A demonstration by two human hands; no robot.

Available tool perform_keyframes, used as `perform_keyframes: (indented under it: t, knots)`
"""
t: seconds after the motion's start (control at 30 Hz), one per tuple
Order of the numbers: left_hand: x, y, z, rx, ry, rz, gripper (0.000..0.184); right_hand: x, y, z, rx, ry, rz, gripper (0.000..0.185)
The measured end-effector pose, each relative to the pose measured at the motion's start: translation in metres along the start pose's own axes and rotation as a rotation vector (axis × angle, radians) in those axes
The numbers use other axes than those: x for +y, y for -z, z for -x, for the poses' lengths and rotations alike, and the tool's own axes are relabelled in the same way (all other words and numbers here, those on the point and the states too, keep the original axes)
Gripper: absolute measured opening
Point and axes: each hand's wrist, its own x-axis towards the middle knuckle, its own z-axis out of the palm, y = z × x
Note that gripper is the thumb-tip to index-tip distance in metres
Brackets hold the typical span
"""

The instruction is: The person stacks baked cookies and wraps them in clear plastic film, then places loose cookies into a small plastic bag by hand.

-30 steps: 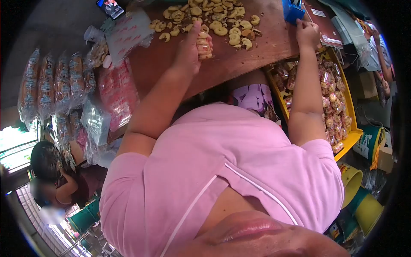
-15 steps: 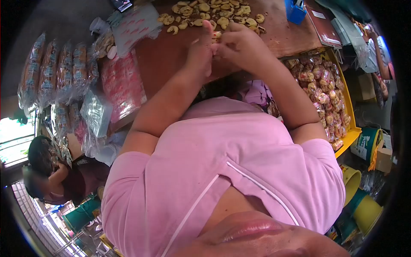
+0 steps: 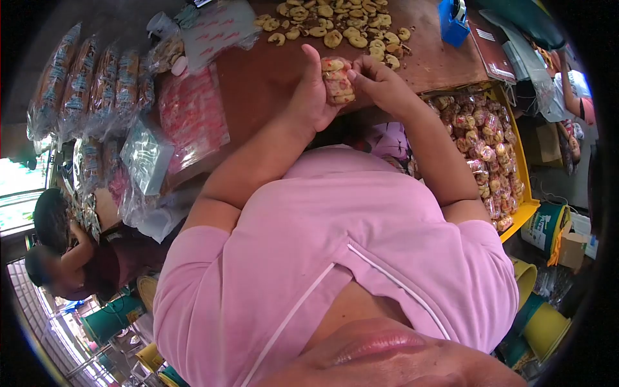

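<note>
A small clear packet of cookies point(image 3: 339, 82), printed with red marks, is held between my two hands above the table's near edge. My left hand point(image 3: 314, 97) supports it from the left side, thumb pointing up and fingers partly hidden behind the packet. The thumb and fingers of my right hand point(image 3: 377, 80) pinch its upper right edge. Loose curved cookies point(image 3: 332, 39) lie spread on the reddish-brown table point(image 3: 258, 84) beyond my hands.
A yellow crate point(image 3: 521, 193) full of packed cookies stands at the right. At the left lie printed plastic bags point(image 3: 193, 116) and long bagged goods point(image 3: 80, 84). A blue tape dispenser point(image 3: 453, 26) sits at the back right. Another person point(image 3: 77, 258) is at the far left.
The packet, mostly hidden by my hands before, now shows fully between them. My right hand has shifted right and down, and my left hand has turned its palm toward the packet.
</note>
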Motion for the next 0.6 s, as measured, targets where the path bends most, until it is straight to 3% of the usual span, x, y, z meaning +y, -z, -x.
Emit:
perform_keyframes:
  t: [0.03, 0.13, 0.23, 0.37, 0.47, 0.53, 0.6]
  knots:
    - [-0.002, 0.002, 0.001, -0.021, -0.008, -0.036, 0.078, 0.001, 0.001, 0.001, 0.011, -0.006, 0.042, 0.033]
    - [-0.005, -0.003, 0.006, -0.028, -0.027, -0.141, 0.075, -0.002, -0.003, 0.017, 0.290, 0.273, 0.312, 0.031]
    - [-0.015, -0.003, 0.000, -0.067, -0.054, -0.162, 0.073, -0.007, -0.015, 0.037, 0.294, 0.561, 0.201, 0.027]
    - [-0.032, -0.011, 0.000, -0.257, 0.060, -0.170, 0.070, -0.015, -0.019, 0.071, 0.367, 0.270, 0.442, 0.045]
    - [-0.055, 0.000, -0.015, -0.166, 0.083, -0.564, 0.063, 0.006, 0.018, 0.085, 0.446, 0.175, 0.518, 0.039]
    - [-0.027, -0.010, 0.001, -0.136, 0.078, -0.808, 0.057, 0.007, 0.057, 0.105, 0.559, 0.050, 0.646, 0.040]
    - [-0.016, 0.005, -0.003, -0.148, 0.070, -0.871, 0.055, 0.036, 0.109, 0.134, 0.747, 0.154, 0.887, 0.039]
